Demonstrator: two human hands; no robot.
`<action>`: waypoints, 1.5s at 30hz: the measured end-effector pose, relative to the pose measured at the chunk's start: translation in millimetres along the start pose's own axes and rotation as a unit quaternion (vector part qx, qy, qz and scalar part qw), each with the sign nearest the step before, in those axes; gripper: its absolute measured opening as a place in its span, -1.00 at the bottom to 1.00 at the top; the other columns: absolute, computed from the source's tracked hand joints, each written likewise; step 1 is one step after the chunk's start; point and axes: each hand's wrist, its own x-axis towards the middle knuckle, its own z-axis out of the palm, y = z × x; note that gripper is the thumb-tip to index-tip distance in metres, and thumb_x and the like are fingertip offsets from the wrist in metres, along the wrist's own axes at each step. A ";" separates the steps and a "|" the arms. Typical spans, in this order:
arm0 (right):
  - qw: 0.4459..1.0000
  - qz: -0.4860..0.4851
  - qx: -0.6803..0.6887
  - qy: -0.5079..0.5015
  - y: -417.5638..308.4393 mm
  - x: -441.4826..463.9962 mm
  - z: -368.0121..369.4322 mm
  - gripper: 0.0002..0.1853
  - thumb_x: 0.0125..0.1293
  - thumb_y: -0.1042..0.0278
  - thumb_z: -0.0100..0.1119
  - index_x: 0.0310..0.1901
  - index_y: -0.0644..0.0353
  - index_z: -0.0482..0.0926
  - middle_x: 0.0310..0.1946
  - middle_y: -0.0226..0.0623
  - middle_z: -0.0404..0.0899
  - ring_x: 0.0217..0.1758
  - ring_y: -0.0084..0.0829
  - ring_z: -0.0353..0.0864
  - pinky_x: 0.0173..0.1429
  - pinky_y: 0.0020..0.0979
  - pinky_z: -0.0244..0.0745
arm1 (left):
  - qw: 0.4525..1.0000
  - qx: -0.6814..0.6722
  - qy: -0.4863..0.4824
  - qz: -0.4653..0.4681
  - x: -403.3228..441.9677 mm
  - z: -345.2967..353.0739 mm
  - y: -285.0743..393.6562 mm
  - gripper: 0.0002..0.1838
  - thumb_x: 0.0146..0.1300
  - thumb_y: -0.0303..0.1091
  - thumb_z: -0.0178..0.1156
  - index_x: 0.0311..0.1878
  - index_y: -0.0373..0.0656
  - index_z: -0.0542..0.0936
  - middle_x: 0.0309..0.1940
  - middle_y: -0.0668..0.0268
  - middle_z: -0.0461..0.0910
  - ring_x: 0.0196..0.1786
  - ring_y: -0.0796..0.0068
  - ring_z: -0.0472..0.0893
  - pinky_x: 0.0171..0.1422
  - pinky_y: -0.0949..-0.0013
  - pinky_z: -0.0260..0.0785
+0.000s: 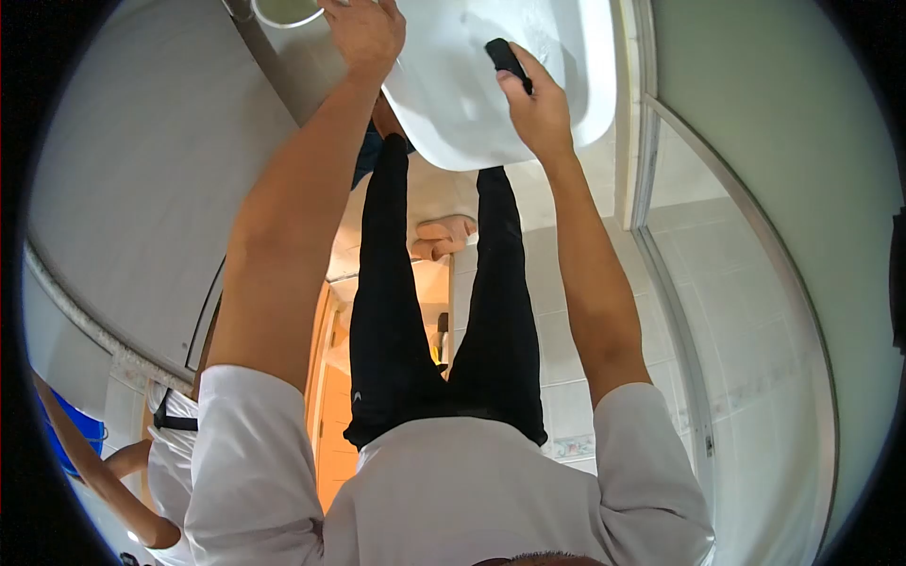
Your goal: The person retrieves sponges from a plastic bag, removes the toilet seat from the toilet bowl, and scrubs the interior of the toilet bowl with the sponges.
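At the top left, my left hand [366,36] reaches the rim of a white-rimmed round container [288,23], with its fingertips partly cut off by the frame edge. They appear closed on that rim. My right hand [542,115] is wrapped around a short black object [509,62], held over the white basin [434,141]. The kind of black object cannot be made out. Some wet-looking marks and shadows show inside the basin.
A grey surface [142,179] spreads to the left. Glass door framing [661,236] runs along the right. Pink slippers [444,236] lie on the floor beyond my legs. Another person's arm [104,481] and a blue object [77,429] appear at lower left.
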 end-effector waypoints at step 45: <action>0.893 -0.164 -0.417 0.044 78.0 128.8 131.4 -0.55 0.43 0.18 0.14 0.28 0.13 0.61 0.18 -0.24 0.67 0.17 0.01 0.48 0.23 -0.03 0.39 | 0.996 -0.029 0.021 0.078 -1.0 2.1 1.9 -0.09 0.44 -0.24 0.21 0.63 -0.40 -0.08 0.36 -0.43 0.12 0.25 -0.43 0.43 0.33 -0.11 0.42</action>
